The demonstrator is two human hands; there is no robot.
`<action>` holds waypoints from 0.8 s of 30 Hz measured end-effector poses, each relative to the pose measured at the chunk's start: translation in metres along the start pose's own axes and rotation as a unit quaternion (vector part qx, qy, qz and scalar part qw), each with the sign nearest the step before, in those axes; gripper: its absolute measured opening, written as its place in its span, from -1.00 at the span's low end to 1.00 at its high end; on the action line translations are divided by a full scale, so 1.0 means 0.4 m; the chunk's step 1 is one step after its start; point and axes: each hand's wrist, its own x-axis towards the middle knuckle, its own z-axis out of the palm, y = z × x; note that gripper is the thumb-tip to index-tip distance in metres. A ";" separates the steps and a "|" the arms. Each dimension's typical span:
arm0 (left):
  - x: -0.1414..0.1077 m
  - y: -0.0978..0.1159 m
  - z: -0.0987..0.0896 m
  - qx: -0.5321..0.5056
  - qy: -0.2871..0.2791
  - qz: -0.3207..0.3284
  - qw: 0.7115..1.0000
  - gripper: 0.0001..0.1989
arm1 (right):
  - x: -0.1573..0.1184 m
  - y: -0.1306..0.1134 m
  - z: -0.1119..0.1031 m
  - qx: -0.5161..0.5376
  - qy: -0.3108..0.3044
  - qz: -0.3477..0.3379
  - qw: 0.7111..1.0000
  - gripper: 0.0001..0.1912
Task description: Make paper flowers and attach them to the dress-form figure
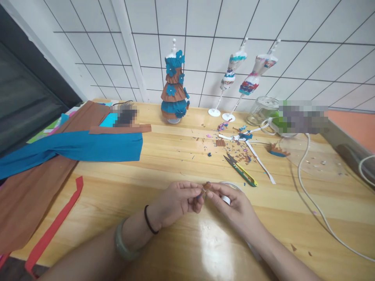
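In front of me, my left hand (177, 201) and my right hand (236, 205) meet fingertip to fingertip above the table. Both pinch one small piece of brown and blue crepe paper (207, 185); fingers cover most of it. A round, pale rim, perhaps a tape roll (226, 199), shows partly behind my right hand. Beyond that hand lie thread snips (240, 171) with green and yellow handles. Farther back stands a mini mannequin (174, 91) dressed in brown and blue crepe paper with blue flowers.
Two slimmer mannequins (229, 72) stand by the tiled wall, near a glass jar (262, 109). Paper scraps (244, 156) and white strips (260, 162) litter the table. Blue crepe paper (99, 146) and brown crepe paper (38, 207) spread left, near a red strip (55, 230). A white cable (315, 203) runs right.
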 end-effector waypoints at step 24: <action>-0.002 0.006 -0.016 0.053 -0.059 -0.060 0.995 -0.83 | 0.001 -0.036 -0.020 0.004 -0.110 -0.074 0.991 -0.67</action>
